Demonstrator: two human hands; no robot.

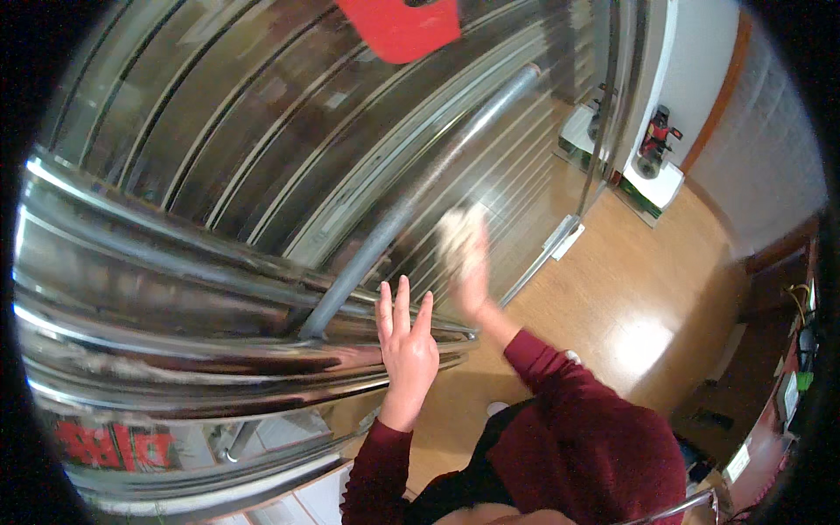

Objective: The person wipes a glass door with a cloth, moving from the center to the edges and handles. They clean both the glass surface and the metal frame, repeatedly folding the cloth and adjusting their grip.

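Observation:
A glass door with pale horizontal stripes (518, 190) stands before me, and a long metal tube handle (426, 177) slants across it. My right hand (474, 285) holds a cream-coloured cloth (458, 239) at the striped pane, right of the handle. Motion blurs both hand and cloth; whether the cloth touches the glass I cannot tell. Lower left of it, my left hand (410, 354) is held up with its fingers apart and nothing in it. It overlaps the door's shiny metal edge (348, 361); contact is unclear.
Red lettering (420, 29) marks the glass above. Beyond the door's lower metal fitting (564, 236), a box (653, 184) with a dark and red object (656, 141) on it stands on the wood-look floor (590, 289). A dark brown cabinet (728, 354) is at the right.

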